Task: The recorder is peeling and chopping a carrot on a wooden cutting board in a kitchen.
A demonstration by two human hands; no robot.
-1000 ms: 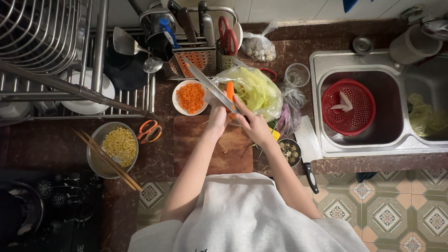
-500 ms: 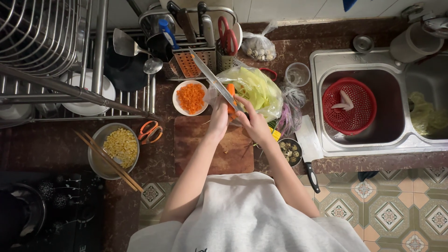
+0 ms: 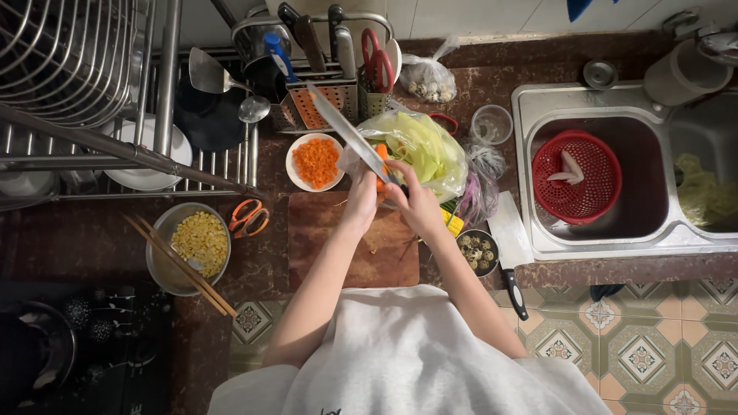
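Observation:
My left hand (image 3: pixel 360 198) and my right hand (image 3: pixel 419 204) are held close together over the far edge of a brown wooden cutting board (image 3: pixel 350 250). The right hand grips a long kitchen knife (image 3: pixel 346 131) whose blade points up and left, away from me. The left hand pinches a piece of orange carrot (image 3: pixel 381 152) against the blade. A white plate of diced carrot (image 3: pixel 315 161) sits just beyond the board, to the left of the blade.
A plastic bag of green cabbage (image 3: pixel 423 142) lies behind my hands. A metal bowl of corn (image 3: pixel 196 244) with chopsticks and orange scissors (image 3: pixel 250 217) lie left. A cleaver (image 3: pixel 509 242) and a small bowl (image 3: pixel 477 252) sit right. The sink holds a red colander (image 3: pixel 576 177).
The knife tip has risen a little farther from me and the carrot shows less above my fingers. Both hands stay over the board's far edge.

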